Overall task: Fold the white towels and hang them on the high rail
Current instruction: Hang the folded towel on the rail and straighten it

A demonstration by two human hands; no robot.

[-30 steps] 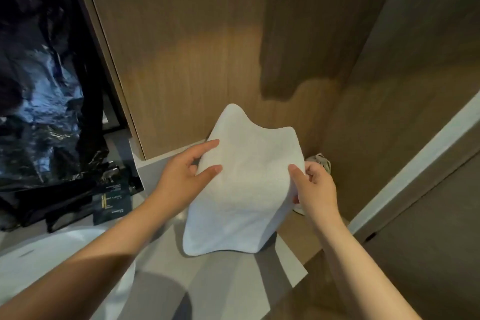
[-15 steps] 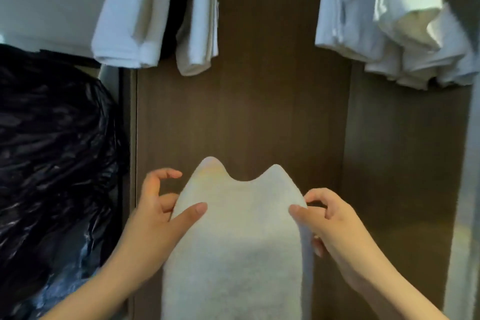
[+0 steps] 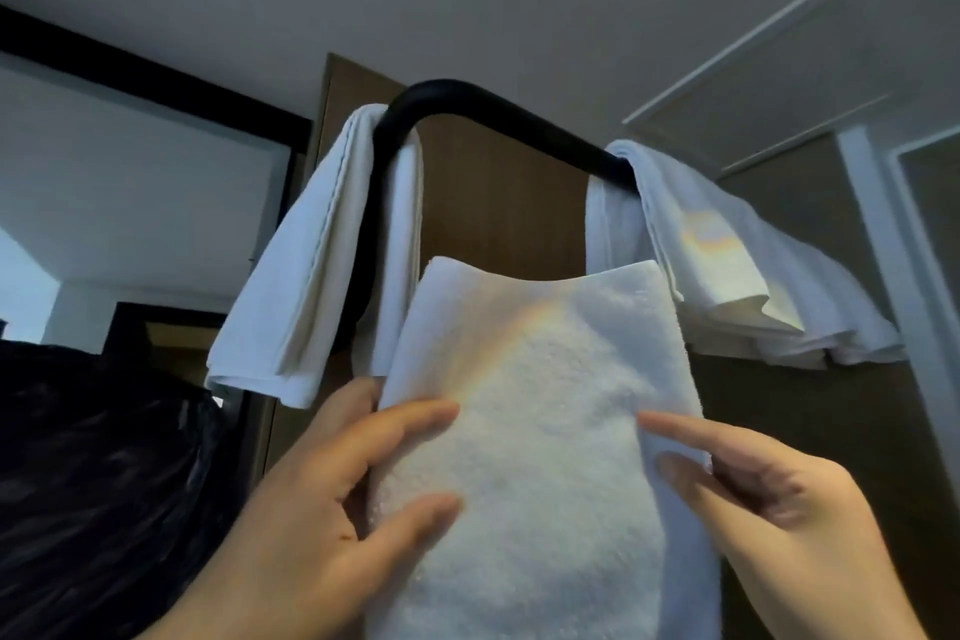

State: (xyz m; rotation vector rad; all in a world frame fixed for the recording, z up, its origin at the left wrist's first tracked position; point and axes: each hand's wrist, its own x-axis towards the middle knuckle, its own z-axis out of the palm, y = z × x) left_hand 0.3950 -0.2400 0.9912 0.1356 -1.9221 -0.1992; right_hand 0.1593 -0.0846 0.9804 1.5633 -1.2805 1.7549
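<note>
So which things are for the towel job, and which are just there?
For the job: fluffy white folded towel; left hand; right hand; curved black metal rail; left hanging white towel; right hanging white towel.
Just there: crinkly black plastic bag; brown wooden wall panel.

Nubby terry-cloth towel (image 3: 545,431); matt black rail (image 3: 498,107) (seemingly metal); wood-grain panel (image 3: 498,203).

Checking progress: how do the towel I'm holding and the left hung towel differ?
The held towel sits below the rail, gripped by left hand and right hand; the left hung towel drapes over it, untouched. The held towel looks fluffy, the left hung towel smoother. Both are white.
</note>
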